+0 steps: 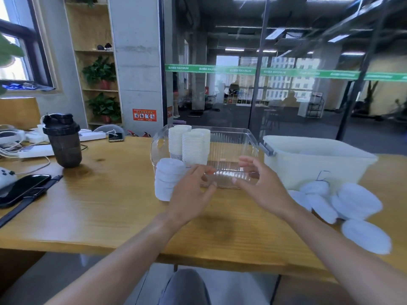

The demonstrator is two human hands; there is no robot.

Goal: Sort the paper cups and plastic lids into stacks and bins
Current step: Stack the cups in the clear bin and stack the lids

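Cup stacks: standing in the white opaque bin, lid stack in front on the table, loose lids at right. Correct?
Not quite. The head view shows the cup stacks standing in the clear bin, not the white bin. The lid stack and loose lids are as stated.

A wooden table (105, 208) fills the near scene. On its left side stands a dark shaker bottle (62, 140) with a black lid. Near the left edge lies a black phone (21, 190), with a black watch strap (28, 201) just beside it. Farther back on the left are white power strips (37, 150), tangled white cables (13, 139) and a second phone (115, 137). Beyond the table, a wooden shelf (92, 62) holds potted green plants (100, 72). A glass wall (264, 73) with a green stripe spans the far right.
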